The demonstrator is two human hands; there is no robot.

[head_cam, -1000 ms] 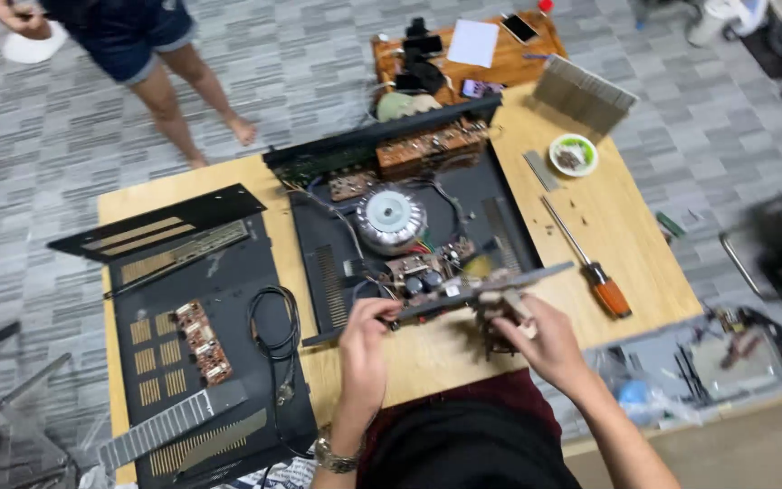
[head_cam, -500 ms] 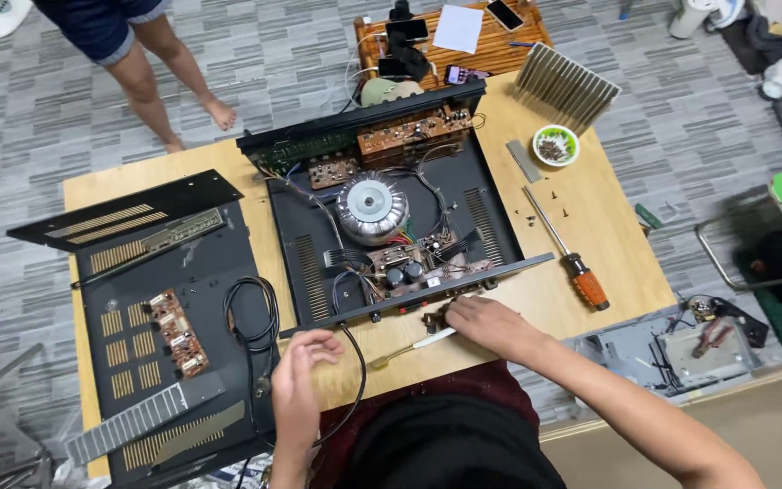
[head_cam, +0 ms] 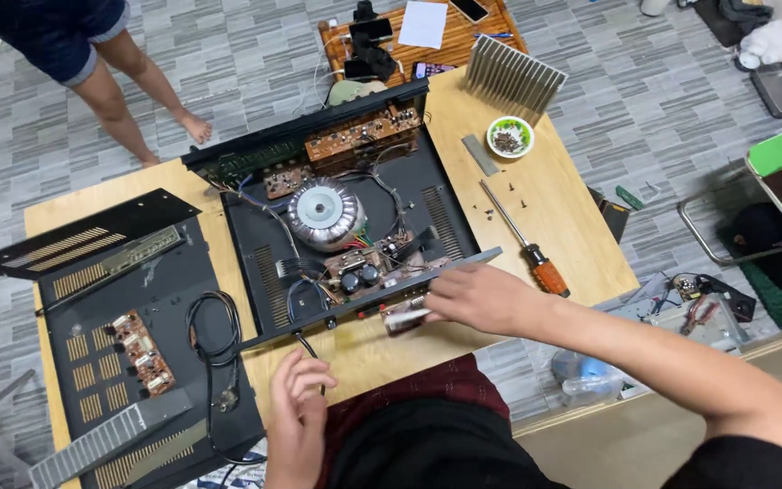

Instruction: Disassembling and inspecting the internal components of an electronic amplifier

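Observation:
An open black amplifier chassis lies on the wooden table, with a round silver transformer and brown circuit boards inside. My right hand rests at the chassis's near front rail and grips a small silvery tool pressed against it. My left hand is below the rail at the table's near edge. Its fingers curl around a thin black cable that comes out of the chassis.
An orange-handled screwdriver lies right of the chassis, with a small bowl of screws and a finned heat sink beyond. The black cover panel with a coiled cord lies left. Another person's legs stand far left.
The chassis front rail, lifted in both hands a second ago, is down. My left hand dropped to the cable at the table's edge. My right hand stayed at the rail with the tool.

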